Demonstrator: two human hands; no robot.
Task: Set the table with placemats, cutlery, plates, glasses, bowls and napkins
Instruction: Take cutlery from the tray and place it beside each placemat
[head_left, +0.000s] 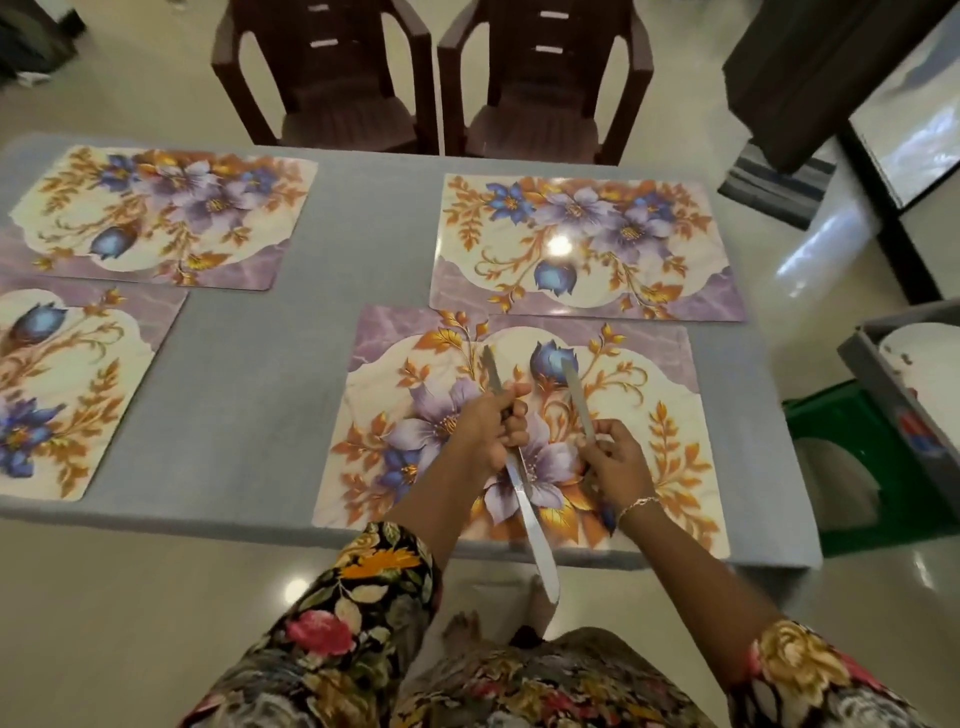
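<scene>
Soft indoor light, glare on far placemat (560, 245), wide-angle edges bent.

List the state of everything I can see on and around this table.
Left hand: gripping metal cutlery, held above the mat.
Right hand: pinching one knife, pointing away from the person.
Near-right placemat: flat, nothing laid on it.
Other three placemats: flat, bare.
Chairs: at the far side, unoccupied.
Plate: in the grey tray, off the table.

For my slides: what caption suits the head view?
Left hand and right hand hold knives above the nearest of four floral placemats on the grey table.
</scene>
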